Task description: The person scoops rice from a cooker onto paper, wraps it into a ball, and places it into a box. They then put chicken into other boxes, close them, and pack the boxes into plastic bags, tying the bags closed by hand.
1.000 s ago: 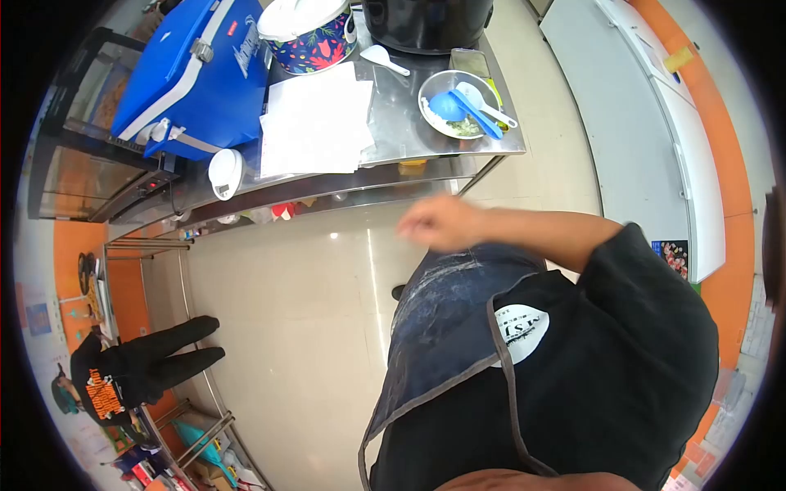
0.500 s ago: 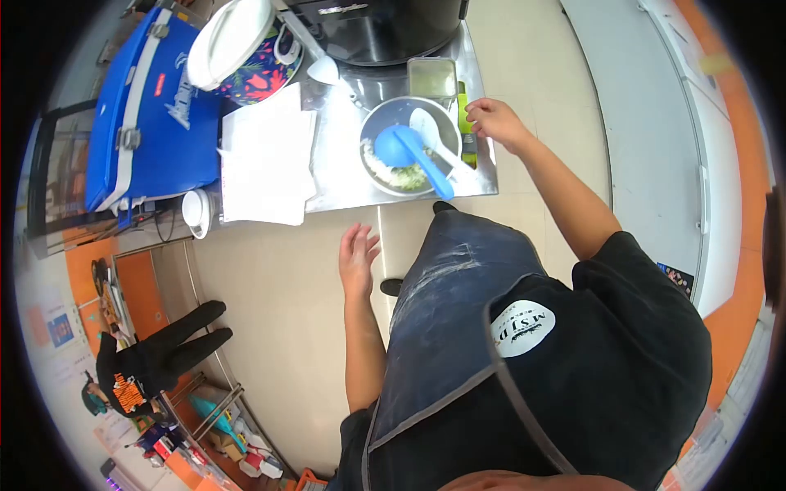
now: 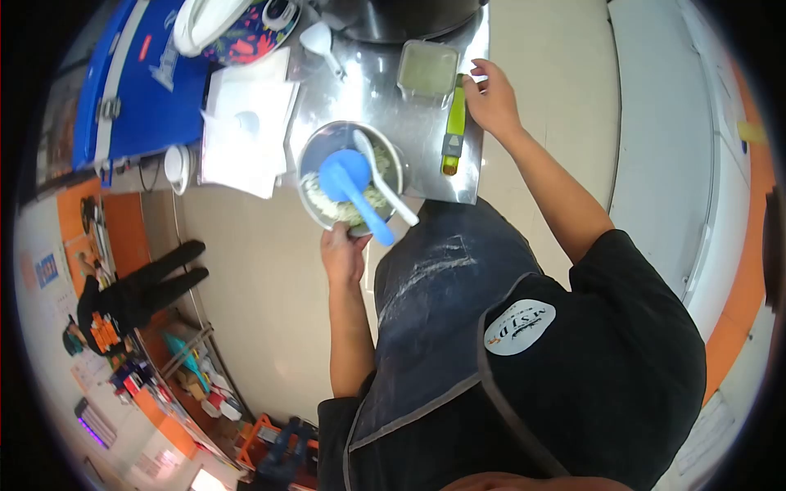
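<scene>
My left hand (image 3: 344, 255) grips the near rim of a round metal bowl (image 3: 395, 155), which hangs partly past the table's front edge. Inside the bowl are pale and greenish shredded food (image 3: 327, 204), a blue ladle (image 3: 352, 184) and a white spoon (image 3: 381, 176), their handles pointing toward me. At the table's right side, my right hand (image 3: 490, 92) is beside the top end of a green packet or tool (image 3: 454, 123), fingers curled; whether it holds anything is hard to see. A clear square container (image 3: 428, 69) sits just left of that hand.
Papers (image 3: 246, 139) lie on the steel table (image 3: 377, 82), with a white scoop (image 3: 322, 45) behind. A dark pot (image 3: 401, 16), floral container (image 3: 254, 37), blue cooler bag (image 3: 147, 82) and white cup (image 3: 178, 165) stand around. Another person (image 3: 123, 315) stands at far left.
The bowl has moved left and toward me, now in my left hand's grip. My right hand has shifted slightly up by the green item. The camera view has also shifted.
</scene>
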A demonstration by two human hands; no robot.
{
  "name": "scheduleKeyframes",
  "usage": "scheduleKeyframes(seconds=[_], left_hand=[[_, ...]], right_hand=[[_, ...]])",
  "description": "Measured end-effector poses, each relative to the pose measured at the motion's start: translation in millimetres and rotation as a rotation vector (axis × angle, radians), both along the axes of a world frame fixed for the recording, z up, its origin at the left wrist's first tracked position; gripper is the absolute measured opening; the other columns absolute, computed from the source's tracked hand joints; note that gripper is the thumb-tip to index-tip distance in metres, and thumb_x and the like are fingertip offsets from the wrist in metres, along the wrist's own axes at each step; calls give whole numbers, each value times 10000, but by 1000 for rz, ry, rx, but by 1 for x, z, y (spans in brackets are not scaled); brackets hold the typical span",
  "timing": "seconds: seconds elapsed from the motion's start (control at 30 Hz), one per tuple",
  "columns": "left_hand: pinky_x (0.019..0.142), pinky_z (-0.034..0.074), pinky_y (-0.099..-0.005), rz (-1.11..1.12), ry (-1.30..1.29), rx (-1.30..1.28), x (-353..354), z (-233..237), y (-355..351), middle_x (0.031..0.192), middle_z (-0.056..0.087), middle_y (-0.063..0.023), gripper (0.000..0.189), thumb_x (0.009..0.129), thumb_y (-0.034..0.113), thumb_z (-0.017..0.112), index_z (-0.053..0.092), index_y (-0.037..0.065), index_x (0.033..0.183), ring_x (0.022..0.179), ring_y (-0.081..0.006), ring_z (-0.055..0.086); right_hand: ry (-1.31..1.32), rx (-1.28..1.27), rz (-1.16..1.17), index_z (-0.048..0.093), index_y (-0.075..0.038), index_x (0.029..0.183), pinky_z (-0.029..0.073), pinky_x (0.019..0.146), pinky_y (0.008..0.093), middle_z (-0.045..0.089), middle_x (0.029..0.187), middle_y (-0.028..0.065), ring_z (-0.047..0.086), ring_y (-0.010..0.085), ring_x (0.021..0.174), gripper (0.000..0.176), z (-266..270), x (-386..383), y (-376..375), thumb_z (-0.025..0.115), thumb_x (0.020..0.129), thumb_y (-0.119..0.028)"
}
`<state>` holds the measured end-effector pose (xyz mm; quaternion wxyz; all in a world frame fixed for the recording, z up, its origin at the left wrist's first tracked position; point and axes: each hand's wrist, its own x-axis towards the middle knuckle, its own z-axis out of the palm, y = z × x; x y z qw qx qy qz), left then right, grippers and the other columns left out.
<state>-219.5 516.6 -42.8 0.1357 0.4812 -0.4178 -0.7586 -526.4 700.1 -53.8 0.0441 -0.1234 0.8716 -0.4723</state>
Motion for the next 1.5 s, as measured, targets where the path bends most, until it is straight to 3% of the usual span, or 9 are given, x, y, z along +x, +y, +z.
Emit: scheduleKeyframes(seconds=[0.1,0.23,0.43,0.47,0.53,0.7,1.13,1.27,1.5], left_hand=[[747,638,-401,144,4,-61,75,14,3,1145,620,-199,310,947,60,430,495,-66,1223,954,-298,684],[789,634,-408,354,-122,-77,163,10,14,1199,595,-213,339,956,55,411,470,-81,1260,992,-307,675],[763,627,-378,388,-202,-103,246,-127,23,1172,615,-190,355,966,74,412,491,-67,1283,989,-276,676],[750,629,-370,364,-189,-104,250,-153,24,1151,626,-187,346,965,76,415,509,-69,1265,966,-268,685],[746,630,-356,362,-159,-18,236,-205,33,1104,647,-179,324,960,77,424,544,-62,1226,895,-264,702],[628,582,-367,164,-170,-6,156,-302,56,893,687,-190,328,911,134,494,580,-27,1183,694,-248,708],[663,603,-393,-318,68,-12,-70,-352,4,1001,677,-243,351,895,125,530,571,-22,1211,740,-304,727],[923,474,-498,-384,-86,-306,-103,-393,10,1125,638,-277,355,878,239,510,612,-3,1117,1058,-447,602],[845,510,-397,-291,-149,-107,-74,-363,5,1040,684,-215,499,912,377,576,575,-8,1229,993,-331,668]], right_hand=[[182,-85,101,598,-11,1179,509,679,274,635,987,88,624,145,745,302,9,36,5,616,911,-148],[129,4,584,627,-26,1097,517,658,302,619,982,101,636,195,759,200,5,114,6,605,911,-97],[143,183,970,653,-46,1029,527,674,333,618,961,107,635,232,781,140,-29,169,-50,635,893,-74],[336,263,1000,660,-60,1019,524,664,336,617,955,99,632,230,771,136,-40,167,-59,641,884,-66],[700,319,1013,683,-79,975,494,596,323,616,885,72,600,206,690,142,-60,173,-64,666,843,-32],[663,353,972,688,-54,931,426,533,270,600,770,51,531,164,624,153,-66,182,-62,678,793,12],[654,271,982,663,-51,845,477,594,317,582,816,103,577,242,682,170,-59,186,-63,662,698,35],[622,239,972,654,-65,840,493,597,335,574,801,91,597,255,683,173,-61,181,-61,670,683,6],[590,139,997,643,-61,862,494,607,331,578,823,95,596,262,703,198,-57,183,-64,658,678,10]])
